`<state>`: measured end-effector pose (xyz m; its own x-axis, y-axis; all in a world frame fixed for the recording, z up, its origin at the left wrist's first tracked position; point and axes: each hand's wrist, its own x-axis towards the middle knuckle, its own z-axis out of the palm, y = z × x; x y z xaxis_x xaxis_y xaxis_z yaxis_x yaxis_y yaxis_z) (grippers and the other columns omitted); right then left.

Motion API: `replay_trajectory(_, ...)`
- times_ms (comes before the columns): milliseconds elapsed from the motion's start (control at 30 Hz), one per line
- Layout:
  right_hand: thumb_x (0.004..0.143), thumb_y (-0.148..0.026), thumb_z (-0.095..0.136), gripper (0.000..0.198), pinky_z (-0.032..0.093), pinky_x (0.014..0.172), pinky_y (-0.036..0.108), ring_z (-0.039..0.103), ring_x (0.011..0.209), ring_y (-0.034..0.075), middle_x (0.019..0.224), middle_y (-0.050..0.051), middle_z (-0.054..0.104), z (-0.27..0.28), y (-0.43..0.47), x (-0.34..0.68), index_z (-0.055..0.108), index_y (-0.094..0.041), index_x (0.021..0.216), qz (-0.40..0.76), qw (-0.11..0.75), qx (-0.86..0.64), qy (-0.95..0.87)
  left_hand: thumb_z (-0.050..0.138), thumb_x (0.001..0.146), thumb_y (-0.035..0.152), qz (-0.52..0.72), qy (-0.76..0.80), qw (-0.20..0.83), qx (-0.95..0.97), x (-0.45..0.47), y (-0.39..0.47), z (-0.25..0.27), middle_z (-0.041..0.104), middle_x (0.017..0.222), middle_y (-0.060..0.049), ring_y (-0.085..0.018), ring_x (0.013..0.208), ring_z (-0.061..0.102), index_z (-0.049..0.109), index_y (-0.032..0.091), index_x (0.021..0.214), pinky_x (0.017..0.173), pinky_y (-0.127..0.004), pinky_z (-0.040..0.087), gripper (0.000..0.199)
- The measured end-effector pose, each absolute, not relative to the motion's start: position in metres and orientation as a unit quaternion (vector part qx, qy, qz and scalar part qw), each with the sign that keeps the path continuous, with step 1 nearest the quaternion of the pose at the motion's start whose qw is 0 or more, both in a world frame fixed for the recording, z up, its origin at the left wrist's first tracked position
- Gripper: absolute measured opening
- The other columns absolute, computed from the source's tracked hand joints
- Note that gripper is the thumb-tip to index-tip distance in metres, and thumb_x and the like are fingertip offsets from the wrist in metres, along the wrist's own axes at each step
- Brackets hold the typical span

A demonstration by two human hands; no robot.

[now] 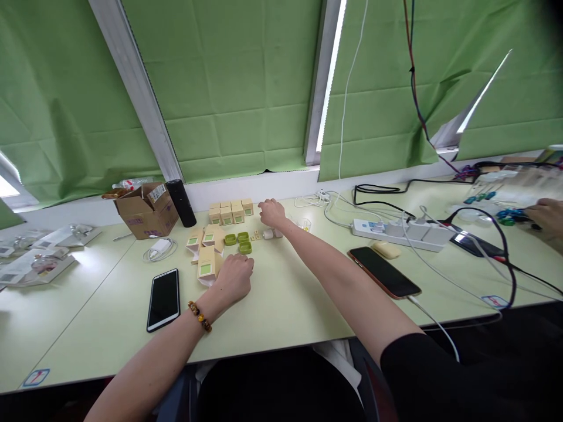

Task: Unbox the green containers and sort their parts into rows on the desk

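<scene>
My left hand (235, 275) rests on the table with its fingers curled in, just right of an open small cream carton (207, 264) with a green square on it. Whatever its fingers may hold is hidden. Farther back, my right hand (271, 212) is reached out with bent, closed fingers, right of a group of closed cream boxes (237, 212); I cannot make out anything in its grasp. Between the hands lie three small green trays (244, 247), some tiny pale pieces (255, 235) and a white cylindrical item (268, 233). Two more open cartons (213, 236) stand behind.
A white phone (163, 299), a coiled white cable, a brown cardboard box (147, 211) and a black cylinder (180, 203) are at left. On the right are a second phone (383, 271), a power strip (400, 231) and loose cables. Another person's hand (546, 215) works far right.
</scene>
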<state>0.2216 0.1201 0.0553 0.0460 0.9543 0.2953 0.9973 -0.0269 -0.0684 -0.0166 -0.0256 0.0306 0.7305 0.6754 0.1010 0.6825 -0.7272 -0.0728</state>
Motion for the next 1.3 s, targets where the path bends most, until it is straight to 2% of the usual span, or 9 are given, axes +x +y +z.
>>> replay_trajectory(333,0.094,-0.022,0.061,0.060,0.038,0.110,0.045,0.043,0.139,0.036,0.152,0.020,0.053,0.059,0.144,0.216,0.050,-0.021,0.153,-0.099,0.098,-0.709,-0.691,0.052,0.086,0.005,-0.014,-0.371,0.066,-0.926,-0.014,-0.027,0.031,0.071,0.095,-0.015,-0.029,0.090,0.066,0.066,0.018,0.091,0.077,-0.043,0.045,0.020)
replay_trajectory(567,0.094,-0.020,0.056,0.082,0.032,0.120,0.051,0.026,0.156,0.039,0.173,0.018,0.029,0.052,0.157,0.205,0.024,-0.021,0.169,-0.098,0.085,-0.717,-0.685,0.052,0.081,0.001,-0.006,-0.361,0.071,-0.930,-0.012,-0.030,0.033,0.071,0.096,-0.016,-0.030,0.093,0.067,0.066,0.017,0.093,0.080,-0.043,0.045,0.024)
replay_trajectory(667,0.096,-0.024,0.056,0.086,0.023,0.127,0.054,0.018,0.161,0.040,0.177,0.016,0.021,0.051,0.164,0.201,0.016,-0.021,0.172,-0.090,0.081,-0.720,-0.683,0.052,0.079,0.000,-0.002,-0.362,0.062,-0.930,-0.010,-0.031,0.036,0.071,0.097,-0.017,-0.031,0.096,0.067,0.067,0.016,0.095,0.083,-0.043,0.045,0.027)
replay_trajectory(767,0.097,-0.032,0.057,0.087,0.011,0.131,0.057,0.012,0.164,0.040,0.179,0.014,0.016,0.048,0.171,0.197,0.015,-0.021,0.172,-0.080,0.080,-0.722,-0.682,0.052,0.078,-0.001,-0.003,-0.364,0.058,-0.929,-0.010,-0.032,0.037,0.071,0.099,-0.016,-0.031,0.097,0.067,0.067,0.016,0.095,0.085,-0.043,0.045,0.028)
replay_trajectory(833,0.098,-0.035,0.057,0.087,0.007,0.132,0.058,0.009,0.165,0.041,0.180,0.013,0.014,0.045,0.173,0.195,0.015,-0.020,0.172,-0.075,0.084,-0.722,-0.682,0.052,0.077,-0.001,-0.002,-0.363,0.058,-0.930,-0.009,-0.032,0.037,0.072,0.100,-0.016,-0.031,0.098,0.067,0.066,0.016,0.095,0.085,-0.043,0.045,0.029)
replay_trajectory(967,0.096,-0.033,0.056,0.079,0.007,0.132,0.063,0.011,0.165,0.041,0.179,0.015,0.019,0.041,0.175,0.194,0.029,-0.017,0.169,-0.073,0.100,-0.712,-0.691,0.052,0.078,-0.001,0.001,-0.360,0.057,-0.931,-0.008,-0.031,0.037,0.072,0.101,-0.017,-0.030,0.098,0.066,0.066,0.016,0.096,0.084,-0.043,0.046,0.028)
replay_trajectory(1100,0.091,-0.025,0.056,0.067,0.000,0.134,0.060,-0.002,0.167,0.038,0.178,0.014,0.020,0.043,0.177,0.193,0.050,-0.010,0.156,-0.091,0.129,-0.683,-0.714,0.051,0.080,0.000,-0.009,-0.356,0.060,-0.933,-0.008,-0.032,0.036,0.072,0.099,-0.017,-0.031,0.095,0.066,0.067,0.015,0.095,0.082,-0.043,0.045,0.026)
replay_trajectory(1167,0.089,-0.019,0.056,0.066,0.002,0.135,0.057,-0.005,0.167,0.037,0.177,0.016,0.024,0.044,0.179,0.192,0.050,-0.006,0.154,-0.090,0.149,-0.667,-0.725,0.051,0.081,0.000,-0.015,-0.351,0.061,-0.934,-0.008,-0.031,0.036,0.072,0.098,-0.017,-0.032,0.094,0.066,0.067,0.014,0.094,0.081,-0.043,0.045,0.025)
replay_trajectory(1300,0.086,-0.011,0.056,0.068,0.009,0.135,0.053,0.006,0.167,0.035,0.162,0.023,0.046,0.042,0.182,0.188,0.047,-0.003,0.153,-0.077,0.173,-0.657,-0.729,0.051,0.081,0.000,-0.029,-0.345,0.065,-0.936,-0.010,-0.030,0.033,0.071,0.095,-0.017,-0.031,0.091,0.067,0.066,0.015,0.091,0.079,-0.042,0.043,0.023)
